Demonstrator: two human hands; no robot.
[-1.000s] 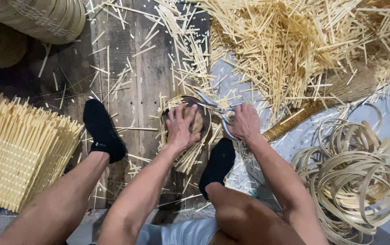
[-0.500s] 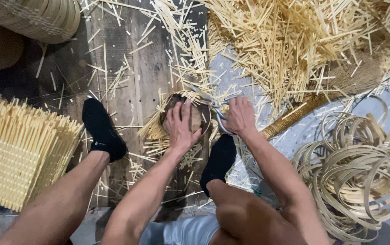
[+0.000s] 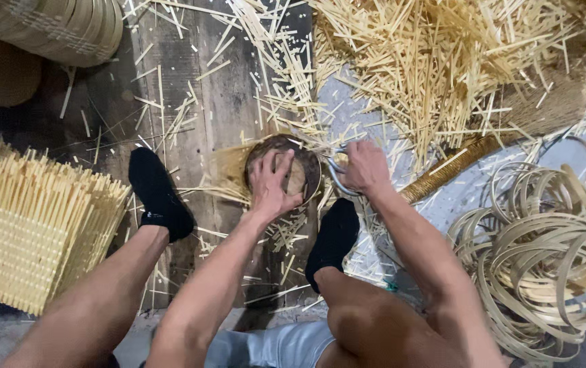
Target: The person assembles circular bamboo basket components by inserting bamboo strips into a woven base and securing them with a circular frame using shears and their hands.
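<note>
The left hand (image 3: 271,182) lies flat with fingers spread on a small round woven piece (image 3: 300,176) on the wooden floor (image 3: 191,88) between the feet, while the right hand (image 3: 366,167) curls tight around what may be metal shears (image 3: 334,174) just beside it.

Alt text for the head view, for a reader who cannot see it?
A seated person's left hand presses a round woven piece on a wooden board, while the right hand grips metal shears; cut bamboo strips litter the floor.
</note>
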